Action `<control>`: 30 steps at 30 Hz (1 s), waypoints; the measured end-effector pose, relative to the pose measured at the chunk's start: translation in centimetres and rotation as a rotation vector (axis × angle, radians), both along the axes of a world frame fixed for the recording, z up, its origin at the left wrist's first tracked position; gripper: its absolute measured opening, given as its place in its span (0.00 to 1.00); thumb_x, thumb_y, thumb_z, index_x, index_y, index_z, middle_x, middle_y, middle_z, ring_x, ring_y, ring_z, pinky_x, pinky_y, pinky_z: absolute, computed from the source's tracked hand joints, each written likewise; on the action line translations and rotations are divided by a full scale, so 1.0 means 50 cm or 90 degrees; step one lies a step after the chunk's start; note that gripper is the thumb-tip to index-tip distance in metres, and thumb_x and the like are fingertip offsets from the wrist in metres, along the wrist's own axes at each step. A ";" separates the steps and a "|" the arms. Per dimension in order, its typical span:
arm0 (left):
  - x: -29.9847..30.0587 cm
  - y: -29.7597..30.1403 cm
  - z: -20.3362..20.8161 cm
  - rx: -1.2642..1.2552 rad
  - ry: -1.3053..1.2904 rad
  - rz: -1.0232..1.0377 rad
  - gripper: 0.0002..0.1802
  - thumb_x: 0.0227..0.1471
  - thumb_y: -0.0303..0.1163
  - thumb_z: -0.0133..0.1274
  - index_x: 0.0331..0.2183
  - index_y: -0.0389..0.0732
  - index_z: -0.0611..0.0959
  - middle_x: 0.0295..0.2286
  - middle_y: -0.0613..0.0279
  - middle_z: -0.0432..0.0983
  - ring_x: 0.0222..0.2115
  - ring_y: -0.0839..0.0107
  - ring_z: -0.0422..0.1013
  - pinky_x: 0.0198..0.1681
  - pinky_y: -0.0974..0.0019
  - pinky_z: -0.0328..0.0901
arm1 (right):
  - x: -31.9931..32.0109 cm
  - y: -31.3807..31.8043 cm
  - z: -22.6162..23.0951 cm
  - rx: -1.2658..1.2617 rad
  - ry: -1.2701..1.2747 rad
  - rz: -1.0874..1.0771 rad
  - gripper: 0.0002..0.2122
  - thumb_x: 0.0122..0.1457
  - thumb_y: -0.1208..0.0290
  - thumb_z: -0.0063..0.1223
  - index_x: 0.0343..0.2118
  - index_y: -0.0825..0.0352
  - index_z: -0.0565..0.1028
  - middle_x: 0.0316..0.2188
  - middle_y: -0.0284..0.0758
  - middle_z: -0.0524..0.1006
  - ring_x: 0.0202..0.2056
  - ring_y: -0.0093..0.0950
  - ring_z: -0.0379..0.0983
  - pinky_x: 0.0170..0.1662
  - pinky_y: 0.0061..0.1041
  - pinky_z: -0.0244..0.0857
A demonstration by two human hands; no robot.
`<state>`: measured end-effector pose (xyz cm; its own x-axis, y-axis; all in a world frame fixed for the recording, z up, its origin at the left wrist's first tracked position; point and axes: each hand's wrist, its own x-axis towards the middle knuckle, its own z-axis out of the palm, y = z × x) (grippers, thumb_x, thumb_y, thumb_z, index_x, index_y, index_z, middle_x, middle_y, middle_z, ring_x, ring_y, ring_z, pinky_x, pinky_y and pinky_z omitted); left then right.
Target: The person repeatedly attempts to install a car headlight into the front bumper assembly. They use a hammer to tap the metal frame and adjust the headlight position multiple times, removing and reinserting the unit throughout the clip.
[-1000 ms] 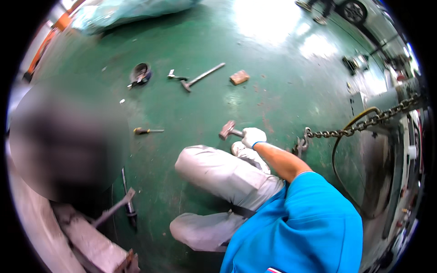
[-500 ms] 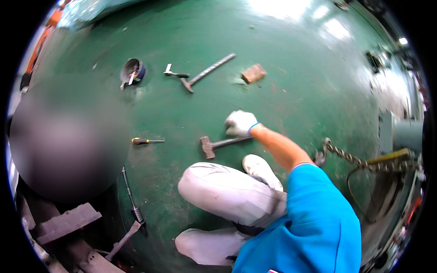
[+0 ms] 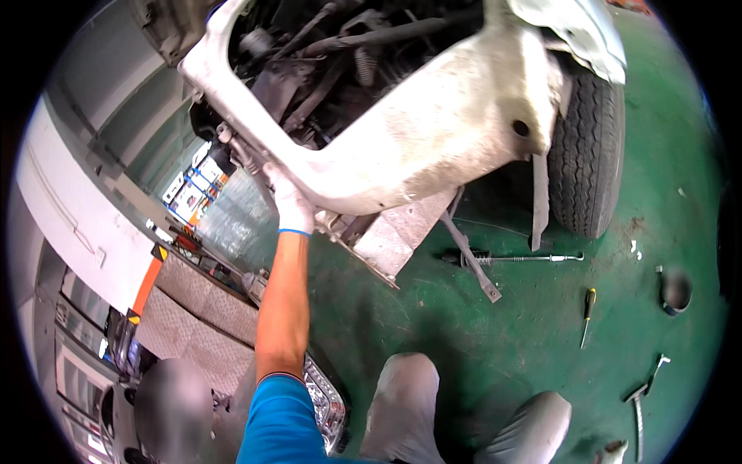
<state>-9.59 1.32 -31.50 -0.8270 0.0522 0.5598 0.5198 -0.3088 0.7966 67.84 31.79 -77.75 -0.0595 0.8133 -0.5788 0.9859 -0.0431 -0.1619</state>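
My left hand (image 3: 294, 205), in a white glove with a blue cuff, reaches up to the lower front edge of a pale, dirty vehicle body panel (image 3: 433, 124). Its fingers curl at that edge, partly hidden against the metal parts there. Dark pipes and a coil spring (image 3: 365, 66) show through the large opening in the panel. Just below the hand, a flat metal bracket plate (image 3: 402, 236) sticks out under the panel. My right hand is out of view.
A black tyre (image 3: 587, 155) stands to the right. On the green floor lie a long metal tool (image 3: 533, 258), a screwdriver (image 3: 589, 317), a cup (image 3: 676, 292), a ratchet (image 3: 657, 373) and a hammer (image 3: 638, 421). A headlight (image 3: 328, 402) is beside my left arm.
My view has swung left from the floor tools to the vehicle. My right hand, earlier above the large hammer's handle, has left view. My left hand now shows at the panel's edge.
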 end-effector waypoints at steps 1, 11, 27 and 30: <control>0.023 0.057 0.011 0.097 -0.041 0.036 0.43 0.66 0.65 0.36 0.60 0.34 0.71 0.54 0.52 0.73 0.56 0.56 0.68 0.65 0.58 0.58 | 0.051 0.077 -0.212 0.103 0.242 -0.164 0.40 0.51 0.69 0.60 0.68 0.70 0.59 0.56 0.44 0.73 0.54 0.37 0.72 0.59 0.30 0.66; 0.639 0.077 -0.275 -0.483 0.046 -0.466 0.61 0.45 0.44 0.73 0.69 0.34 0.54 0.68 0.47 0.48 0.69 0.51 0.48 0.67 0.50 0.52 | -0.627 -0.182 0.525 -0.110 0.910 0.395 0.44 0.56 0.50 0.64 0.68 0.74 0.57 0.58 0.51 0.72 0.53 0.40 0.75 0.58 0.35 0.68; 0.569 -0.072 -0.575 -0.591 -0.615 -0.716 0.38 0.61 0.30 0.55 0.68 0.38 0.58 0.54 0.53 0.71 0.46 0.69 0.74 0.50 0.62 0.71 | -0.283 -0.243 -0.221 -0.037 0.025 0.097 0.25 0.56 0.50 0.57 0.46 0.68 0.78 0.45 0.50 0.80 0.46 0.48 0.79 0.49 0.43 0.74; 0.503 -0.104 -0.627 -0.898 -0.538 -0.665 0.31 0.54 0.37 0.62 0.56 0.38 0.71 0.48 0.58 0.74 0.47 0.68 0.72 0.51 0.65 0.67 | -0.290 -0.210 -0.147 -0.089 -0.077 0.171 0.20 0.54 0.55 0.60 0.43 0.67 0.79 0.40 0.49 0.82 0.43 0.47 0.81 0.47 0.43 0.75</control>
